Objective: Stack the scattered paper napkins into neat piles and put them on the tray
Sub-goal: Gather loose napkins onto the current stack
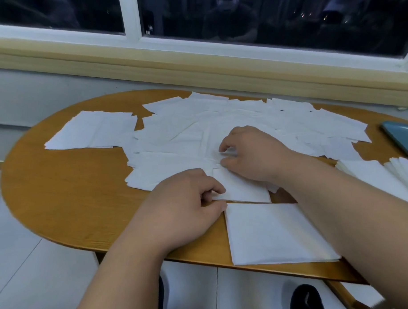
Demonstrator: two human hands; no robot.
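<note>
At the far left of the table (61, 194) a few sheets (89, 131) lie flat and overlapping, apart from the main heap (193, 129), which covers the middle. My left hand (184, 208) sits at the near side of that heap, with thumb and forefinger pinching the near-left edge of one napkin (243, 190). My right hand (251, 155) is just beyond it, its thumb and curled fingers closed on the paper at that napkin's far corner, so I judge both hands have the same sheet.

Just near of the napkin, at the table's near edge, lies a squared stack (277, 232). Two more piles (372, 178) sit to the right, and the tray (403, 135) shows only as a corner at the right edge. No napkins are on the part of it I can see.

This paper looks very light, limp and easily torn. I expect it to crease under a hard pinch and to slide over the sheets beneath. I would hold it gently by two opposite corners, keep it taut and low, and lay it down rather than drop it.
</note>
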